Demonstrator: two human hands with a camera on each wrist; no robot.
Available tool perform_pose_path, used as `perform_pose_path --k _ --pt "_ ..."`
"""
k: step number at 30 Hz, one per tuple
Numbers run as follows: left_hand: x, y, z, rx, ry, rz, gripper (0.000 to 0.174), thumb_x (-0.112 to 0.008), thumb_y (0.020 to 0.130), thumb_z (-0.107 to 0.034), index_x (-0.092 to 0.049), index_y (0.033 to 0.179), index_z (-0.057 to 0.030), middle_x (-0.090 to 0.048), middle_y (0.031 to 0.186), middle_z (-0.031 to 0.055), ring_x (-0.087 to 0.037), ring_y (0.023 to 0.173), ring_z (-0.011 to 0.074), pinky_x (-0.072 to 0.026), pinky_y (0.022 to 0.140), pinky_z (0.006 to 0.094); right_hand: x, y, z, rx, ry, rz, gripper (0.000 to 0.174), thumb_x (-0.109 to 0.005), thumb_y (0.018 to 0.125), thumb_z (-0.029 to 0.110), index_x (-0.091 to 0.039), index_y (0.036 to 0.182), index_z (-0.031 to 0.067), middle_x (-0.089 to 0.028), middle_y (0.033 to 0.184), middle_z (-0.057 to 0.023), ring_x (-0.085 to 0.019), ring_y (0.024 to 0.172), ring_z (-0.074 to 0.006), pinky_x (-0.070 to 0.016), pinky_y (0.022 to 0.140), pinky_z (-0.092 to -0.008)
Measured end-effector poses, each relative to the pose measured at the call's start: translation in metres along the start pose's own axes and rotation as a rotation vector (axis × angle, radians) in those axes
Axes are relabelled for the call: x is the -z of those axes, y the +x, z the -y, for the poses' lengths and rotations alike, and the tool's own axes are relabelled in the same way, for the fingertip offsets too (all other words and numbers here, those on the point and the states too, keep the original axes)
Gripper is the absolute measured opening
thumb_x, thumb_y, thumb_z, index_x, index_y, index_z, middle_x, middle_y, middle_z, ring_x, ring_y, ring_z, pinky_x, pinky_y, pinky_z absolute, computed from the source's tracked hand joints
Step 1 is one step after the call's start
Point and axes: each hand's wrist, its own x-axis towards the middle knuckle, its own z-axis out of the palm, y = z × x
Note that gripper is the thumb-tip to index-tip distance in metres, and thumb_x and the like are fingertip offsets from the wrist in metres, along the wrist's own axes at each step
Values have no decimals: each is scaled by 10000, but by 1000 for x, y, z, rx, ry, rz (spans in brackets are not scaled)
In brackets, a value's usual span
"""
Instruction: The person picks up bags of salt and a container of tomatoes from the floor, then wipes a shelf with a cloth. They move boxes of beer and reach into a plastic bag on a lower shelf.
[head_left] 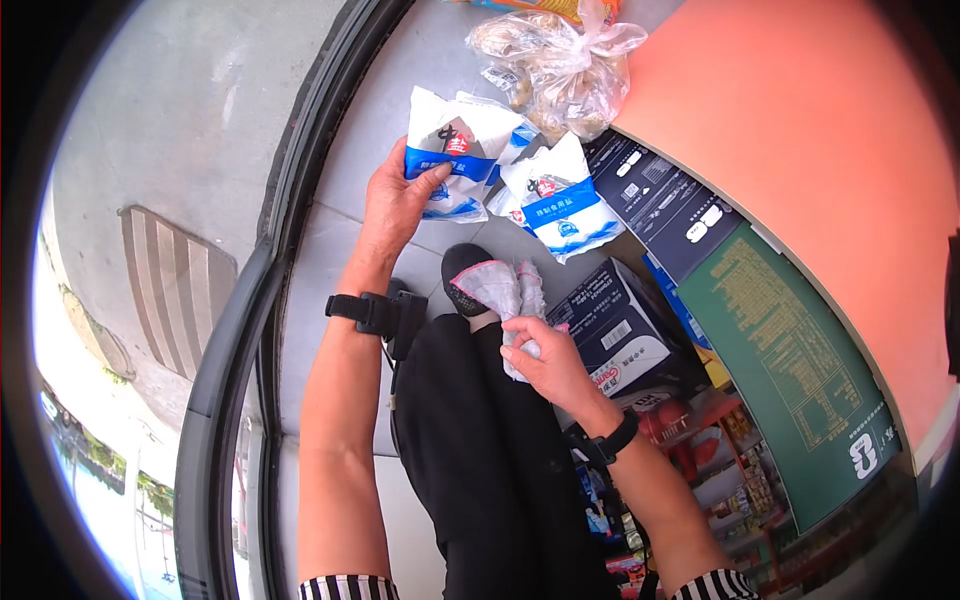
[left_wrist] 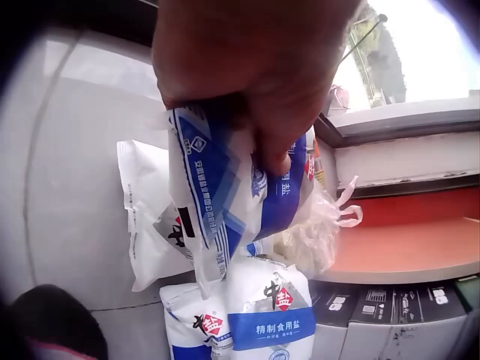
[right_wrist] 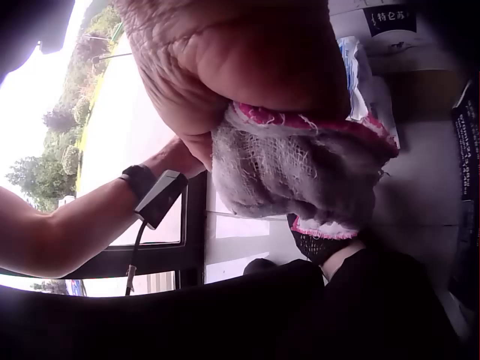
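My left hand grips a white and blue salt bag, thumb across its front and fingers behind. In the left wrist view that salt bag hangs over others. One more salt bag lies just right of it, and a white bag shows on the tiles. My right hand holds a greyish, pink-edged cloth bunched between thumb and fingers, above the legs and a dark shoe. Close up, the cloth looks worn and loosely woven.
A tied clear plastic bag sits beyond the salt. Dark cartons and a green box panel stand to the right, beneath an orange board. A black door frame runs along the left.
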Motion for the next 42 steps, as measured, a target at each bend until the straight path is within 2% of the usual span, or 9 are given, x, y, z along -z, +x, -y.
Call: perform_pose_path --k 2,14,17,23,25,29,34,39,42 --pt "-12 22 32 8 459 50 395 -679 791 -220 -559 1134 -65 -665 874 107 -641 794 211 -485 715 319 0 -1 -10 24 -24 -4 302 -647 805 131 -561 1078 37 -598 810 -81 -581 741 -179 -463 678 -301" --pt "-19 30 10 2 840 75 484 -707 722 -287 -560 1135 -83 -660 872 114 -631 807 318 -488 698 404 9 0 4 49 -15 -43 277 -639 807 108 -563 1065 38 -607 831 -102 -601 754 -208 -473 684 -310" --pt "-27 20 -5 -20 931 -17 538 -713 722 -287 -531 1194 -101 -639 982 114 -619 888 309 -487 731 406 9 -5 3 119 -23 -63 272 -632 810 81 -569 1073 49 -588 795 -43 -554 701 -106 -458 634 -259" --pt "-20 25 -6 -248 813 -313 616 -686 775 -247 -422 1306 -81 -515 1194 195 -538 1066 348 -454 871 406 14 -17 9 145 -28 -78 271 -629 811 80 -570 1073 45 -580 801 -47 -555 713 -108 -459 645 -261" --pt "-19 48 -38 -274 786 -302 599 -659 800 -232 -407 1317 -64 -495 1216 215 -530 1077 361 -445 897 411 15 -22 10 68 -20 -53 278 -630 808 107 -555 1063 24 -604 827 -113 -605 775 -229 -469 693 -323" --pt "-32 110 -76 -381 662 -305 584 -631 821 -225 -388 1341 -121 -482 1240 214 -518 1106 356 -439 908 428 20 -24 4 100 -32 -91 275 -624 807 107 -558 1059 21 -601 829 -116 -607 784 -235 -466 707 -322" --pt "-26 163 -76 -239 437 -198 641 -604 855 -247 -308 1397 -75 -533 1223 202 -604 998 273 -462 880 348 38 -19 -7 66 -49 -151 274 -618 798 87 -560 1057 18 -603 844 -116 -603 795 -238 -462 742 -329" --pt "-41 173 -66 -177 264 -29 416 -588 855 -202 -537 1232 -32 -632 1071 164 -610 985 231 -459 858 311 48 -17 -23 61 -40 -208 267 -615 797 85 -562 1049 16 -600 842 -116 -601 797 -237 -462 741 -326" --pt "-71 162 -78 -277 411 106 377 -580 841 -162 -566 1203 -58 -619 1117 160 -601 1014 262 -452 886 312 47 -19 -28 149 -98 -247 249 -616 806 88 -578 1050 52 -571 776 -49 -559 730 -136 -458 661 -276"
